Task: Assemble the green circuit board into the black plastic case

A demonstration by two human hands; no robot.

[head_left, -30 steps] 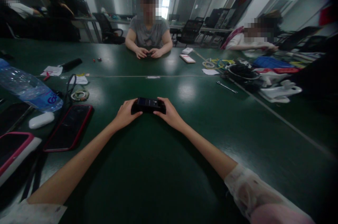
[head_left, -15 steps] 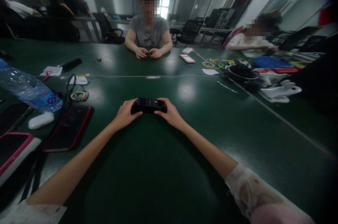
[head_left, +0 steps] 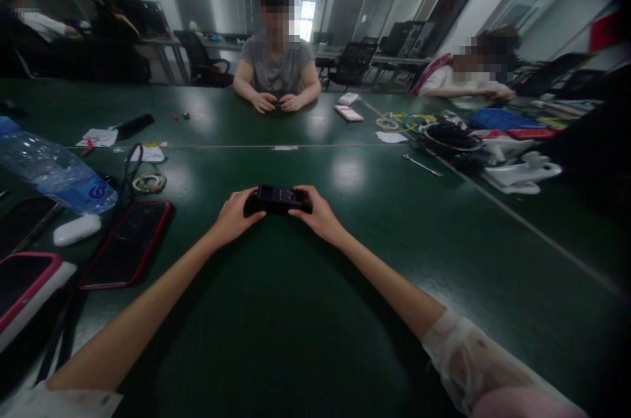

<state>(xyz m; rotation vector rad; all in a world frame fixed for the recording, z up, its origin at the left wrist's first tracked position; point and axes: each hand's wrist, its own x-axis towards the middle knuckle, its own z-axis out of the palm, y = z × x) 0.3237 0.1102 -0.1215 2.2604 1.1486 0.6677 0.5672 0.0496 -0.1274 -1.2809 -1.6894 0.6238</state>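
A small black box-shaped device [head_left: 277, 198] with a screen-like panel and tiny light markings lies in front of me on the green table [head_left: 296, 313]. My left hand [head_left: 240, 213] grips its left end, thumb along the near side and fingers behind. On its right end, my right hand [head_left: 315, 213] has the same kind of hold. Both arms stretch forward over the table. The fingertips on the device's far side are partly hidden. What kind of device it is, I cannot make out.
At left are a red-edged phone [head_left: 129, 244], a white earbud case [head_left: 77, 230], a water bottle [head_left: 62, 171] and a bracelet [head_left: 149, 182]. A wrench [head_left: 422, 165] and a cable heap [head_left: 451, 135] lie to the right. A person in grey [head_left: 279, 66] sits opposite.
The whole view has shifted slightly, with the scene a little lower in the picture. My hands keep their hold on the black device.
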